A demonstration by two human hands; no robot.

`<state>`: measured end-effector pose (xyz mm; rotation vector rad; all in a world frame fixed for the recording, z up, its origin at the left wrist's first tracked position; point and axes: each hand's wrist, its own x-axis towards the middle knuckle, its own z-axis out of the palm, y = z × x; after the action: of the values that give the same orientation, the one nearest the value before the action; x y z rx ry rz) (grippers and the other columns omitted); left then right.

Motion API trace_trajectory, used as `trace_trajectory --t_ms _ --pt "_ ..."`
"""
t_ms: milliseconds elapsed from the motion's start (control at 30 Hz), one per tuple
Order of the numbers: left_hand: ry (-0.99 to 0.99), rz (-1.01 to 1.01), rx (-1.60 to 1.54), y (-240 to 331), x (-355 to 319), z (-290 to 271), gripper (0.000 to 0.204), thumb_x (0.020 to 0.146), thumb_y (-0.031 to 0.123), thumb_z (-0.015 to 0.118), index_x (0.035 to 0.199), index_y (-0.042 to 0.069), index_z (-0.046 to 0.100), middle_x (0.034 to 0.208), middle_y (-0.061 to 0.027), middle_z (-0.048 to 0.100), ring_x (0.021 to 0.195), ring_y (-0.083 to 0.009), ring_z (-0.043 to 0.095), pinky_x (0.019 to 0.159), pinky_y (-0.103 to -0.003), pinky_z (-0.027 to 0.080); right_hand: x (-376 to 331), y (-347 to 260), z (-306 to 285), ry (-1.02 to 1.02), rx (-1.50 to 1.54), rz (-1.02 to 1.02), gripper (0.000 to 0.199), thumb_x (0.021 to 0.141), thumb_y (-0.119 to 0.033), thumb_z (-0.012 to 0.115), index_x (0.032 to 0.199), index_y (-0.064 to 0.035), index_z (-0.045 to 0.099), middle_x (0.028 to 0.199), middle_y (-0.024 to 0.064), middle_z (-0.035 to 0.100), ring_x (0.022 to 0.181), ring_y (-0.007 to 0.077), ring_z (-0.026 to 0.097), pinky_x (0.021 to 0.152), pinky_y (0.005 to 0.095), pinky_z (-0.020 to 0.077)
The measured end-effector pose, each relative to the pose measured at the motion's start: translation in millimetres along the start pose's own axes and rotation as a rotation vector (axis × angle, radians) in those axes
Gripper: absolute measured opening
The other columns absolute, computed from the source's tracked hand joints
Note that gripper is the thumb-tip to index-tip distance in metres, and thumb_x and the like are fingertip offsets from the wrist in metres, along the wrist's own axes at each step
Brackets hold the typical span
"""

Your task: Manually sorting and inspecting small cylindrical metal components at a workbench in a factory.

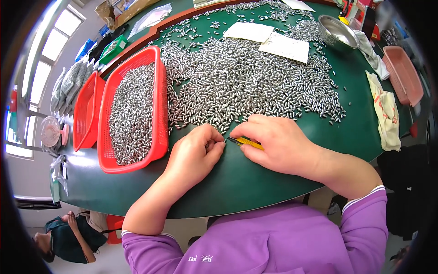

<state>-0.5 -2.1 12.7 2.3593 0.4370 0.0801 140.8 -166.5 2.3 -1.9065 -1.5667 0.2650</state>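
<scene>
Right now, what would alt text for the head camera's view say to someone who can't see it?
A person's right hand holds a yellow tool close to the curled left hand over a green table. Beyond them spread countless small silvery pieces; a red basket at left holds more.

You are in a factory-like workshop: your green desk (205, 192) carries a wide spread of small metal parts (242, 86), a red basket (161, 114) on it holds many more, filled bags (75, 86) stand near the windows (54, 44), and another person (75, 237) is at your left.
</scene>
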Motion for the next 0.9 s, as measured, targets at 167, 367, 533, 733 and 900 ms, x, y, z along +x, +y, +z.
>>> trace_trajectory --t_ms 167,367,533,733,900 --pt "0.012 -0.014 0.002 -0.8 1.6 1.5 0.011 0.085 0.010 0.067 0.090 0.003 0.061 0.080 -0.0108 0.063 0.069 -0.0221 0.062 0.065 -0.035 0.050 0.1 1.0 2.2 0.003 0.018 0.010 0.022 0.081 -0.016 0.065 0.102 -0.0117 0.067 0.084 0.0065 0.059 0.079 0.0258 0.063 0.068 0.0381 0.0522" --pt "0.046 -0.022 -0.044 2.2 0.8 3.0 0.010 0.083 0.006 0.069 0.084 0.000 0.061 0.074 -0.0054 0.057 0.065 -0.0123 0.052 0.061 -0.028 0.045 1.5 2.9 4.8 0.002 0.072 0.009 0.022 0.081 -0.016 0.065 0.102 -0.0110 0.069 0.085 0.0062 0.061 0.079 0.0254 0.063 0.068 0.0373 0.0521" --pt "0.052 -0.026 -0.037 2.6 0.9 4.0 0.011 0.082 0.006 0.069 0.084 0.000 0.060 0.074 -0.0057 0.057 0.064 -0.0127 0.052 0.060 -0.029 0.045 5.9 2.8 1.3 -0.015 0.108 0.012 0.021 0.080 -0.016 0.066 0.099 -0.0087 0.070 0.083 0.0069 0.062 0.077 0.0252 0.064 0.068 0.0370 0.0520" --pt "0.045 -0.026 -0.026 4.8 0.9 2.8 0.012 0.082 0.007 0.069 0.083 0.000 0.059 0.074 -0.0061 0.057 0.064 -0.0133 0.053 0.060 -0.029 0.045 13.4 1.7 -7.1 -0.113 0.143 0.065 0.022 0.078 -0.017 0.062 0.095 -0.0077 0.071 0.093 0.0098 0.068 0.088 0.0302 0.066 0.077 0.0422 0.0533" --pt "0.044 -0.015 -0.028 1.1 3.0 5.3 0.012 0.083 0.008 0.069 0.084 0.001 0.059 0.075 -0.0064 0.058 0.064 -0.0133 0.053 0.060 -0.029 0.045 11.2 10.8 -1.7 -0.070 0.172 0.025 0.023 0.079 -0.015 0.066 0.100 -0.0085 0.071 0.084 0.0060 0.065 0.074 0.0212 0.065 0.066 0.0340 0.0521"
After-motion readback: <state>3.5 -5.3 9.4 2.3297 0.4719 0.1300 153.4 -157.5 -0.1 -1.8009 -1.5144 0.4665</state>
